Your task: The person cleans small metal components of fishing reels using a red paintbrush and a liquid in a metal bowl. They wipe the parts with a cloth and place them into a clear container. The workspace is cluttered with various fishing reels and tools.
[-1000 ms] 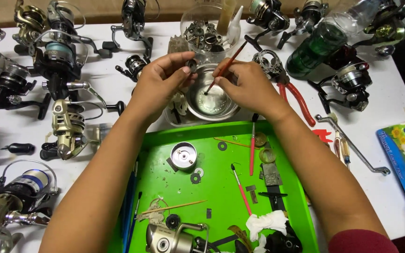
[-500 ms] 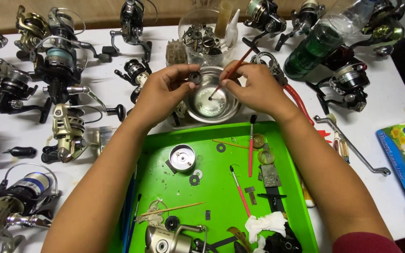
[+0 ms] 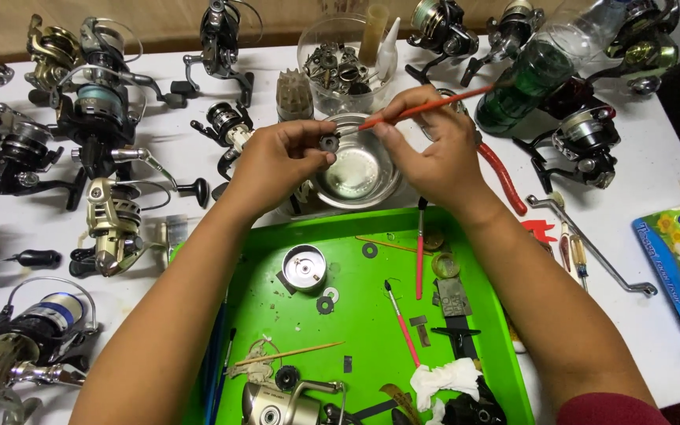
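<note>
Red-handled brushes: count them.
3. One brush in the right hand, tip at the gear in the left hand; two on the tray, one upright, one slanted. More may be hidden.

This was a small repair bench for fishing tackle, more hobby workshop than shop floor. A white table (image 3: 198, 201) was crowded with spinning reels (image 3: 112, 216) along its left and far sides, some whole, some partly stripped. A clear tub of loose metal parts (image 3: 340, 63) stood at the far middle, and red-handled pliers (image 3: 497, 177) lay to the right. Near the viewer sat a green tray (image 3: 364, 315) strewn with washers, a spool (image 3: 304, 266), small brushes (image 3: 403, 323) and a rag (image 3: 442, 378). A steel bowl (image 3: 356, 169) sat just beyond the tray.
</note>
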